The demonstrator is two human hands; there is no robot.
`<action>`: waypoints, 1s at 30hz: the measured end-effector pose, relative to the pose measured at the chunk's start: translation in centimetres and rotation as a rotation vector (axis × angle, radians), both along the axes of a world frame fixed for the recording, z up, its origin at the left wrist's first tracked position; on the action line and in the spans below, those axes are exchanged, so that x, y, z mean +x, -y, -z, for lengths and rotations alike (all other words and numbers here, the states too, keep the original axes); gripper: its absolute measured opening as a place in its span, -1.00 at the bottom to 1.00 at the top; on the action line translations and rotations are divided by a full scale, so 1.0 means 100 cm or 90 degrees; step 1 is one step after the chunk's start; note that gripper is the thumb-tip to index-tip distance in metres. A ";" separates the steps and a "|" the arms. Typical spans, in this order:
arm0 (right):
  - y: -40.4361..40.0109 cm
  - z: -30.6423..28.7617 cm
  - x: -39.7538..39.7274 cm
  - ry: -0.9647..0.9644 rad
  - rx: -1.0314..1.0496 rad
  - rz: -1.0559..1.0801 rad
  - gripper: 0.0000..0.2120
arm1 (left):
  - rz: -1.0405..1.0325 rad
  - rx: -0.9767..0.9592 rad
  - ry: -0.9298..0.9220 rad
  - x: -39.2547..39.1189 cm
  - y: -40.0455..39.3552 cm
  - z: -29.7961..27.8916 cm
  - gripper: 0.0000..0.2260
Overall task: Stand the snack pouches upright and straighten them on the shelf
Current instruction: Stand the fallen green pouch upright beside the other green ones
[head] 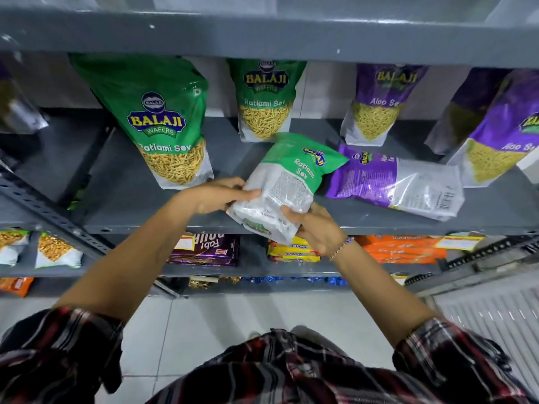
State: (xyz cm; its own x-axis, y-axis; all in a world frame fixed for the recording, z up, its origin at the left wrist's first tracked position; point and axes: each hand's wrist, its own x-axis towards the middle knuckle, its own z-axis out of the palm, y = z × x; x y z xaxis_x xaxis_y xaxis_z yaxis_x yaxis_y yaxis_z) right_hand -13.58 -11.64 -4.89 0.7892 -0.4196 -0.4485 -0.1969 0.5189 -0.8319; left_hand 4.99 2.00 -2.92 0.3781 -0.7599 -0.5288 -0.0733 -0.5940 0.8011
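A green Ratlami Sev pouch (287, 182) is tilted over the front of the grey shelf (175, 225), back side toward me. My left hand (221, 195) grips its left edge and my right hand (316, 228) holds its lower right corner. A purple Aloo Sev pouch (399, 185) lies flat on the shelf to the right of it. Two green pouches stand upright, one at the left front (163, 123) and one at the back (265, 103). A purple pouch (379, 106) stands at the back, and another purple pouch (501, 141) leans at the far right.
The shelf above (262, 36) overhangs the pouches. Below are biscuit packs (204, 249), yellow packs (294, 252) and orange packs (405, 249). A slotted metal upright (52, 217) runs along the left. White tiled floor (233, 322) lies under me.
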 end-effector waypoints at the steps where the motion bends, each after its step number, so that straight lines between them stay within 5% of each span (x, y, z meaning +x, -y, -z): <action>1: -0.001 0.001 -0.003 0.024 -0.015 0.007 -0.59 | 0.004 -0.005 -0.013 0.000 -0.003 0.001 -0.62; 7: 0.017 -0.015 0.004 0.064 -0.324 -0.006 -0.50 | -0.040 -0.139 0.000 0.000 0.005 -0.007 -0.35; 14: 0.067 -0.026 0.067 0.019 -0.630 -0.104 -0.50 | -0.273 -0.189 0.221 0.007 0.039 0.000 -0.25; 26: 0.084 0.004 0.090 -0.031 -0.624 -0.055 -0.54 | -0.274 -0.171 0.326 0.008 0.050 0.025 -0.18; 30: 0.083 0.009 0.084 -0.065 -0.617 0.023 -0.67 | -0.425 -0.284 0.472 -0.029 0.042 0.036 -0.63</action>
State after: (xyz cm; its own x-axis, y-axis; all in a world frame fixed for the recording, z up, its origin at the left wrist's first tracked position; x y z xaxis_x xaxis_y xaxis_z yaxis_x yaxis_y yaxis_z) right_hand -5.18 -19.90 -5.81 0.7452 -0.6657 0.0387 -0.2886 -0.3743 -0.8813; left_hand 2.13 -2.18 -6.50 0.8961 -0.3500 0.2730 -0.3978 -0.3606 0.8436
